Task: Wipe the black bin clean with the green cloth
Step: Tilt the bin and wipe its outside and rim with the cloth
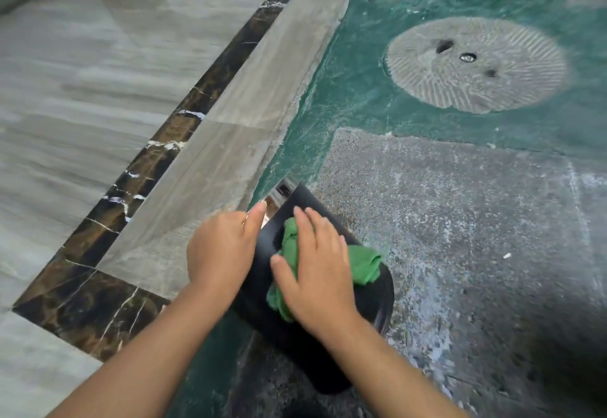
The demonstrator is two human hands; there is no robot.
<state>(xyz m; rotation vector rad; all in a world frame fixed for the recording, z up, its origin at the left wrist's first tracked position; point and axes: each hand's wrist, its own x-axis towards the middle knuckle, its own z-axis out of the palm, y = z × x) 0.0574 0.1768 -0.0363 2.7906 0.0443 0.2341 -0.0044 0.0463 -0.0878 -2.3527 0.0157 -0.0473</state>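
Smooth glossy black bin [297, 210], soft green cloth [364, 265], rough speckled stone floor [460, 207]

Bin [284, 223]: plain black, slight sheen. Cloth [364, 263]: bright green, no pattern. Floor tiles [98, 72], far left: pale grey, streaked grain. Border band [98, 302]: dark brown-black marble, white veins. Painted floor [361, 89], right: dark green, mottled (whitish scuffs). Slab [460, 204], near right: grey speckle. Disc [476, 66], far right: grey-beige, fine radial ridges, dark spots.
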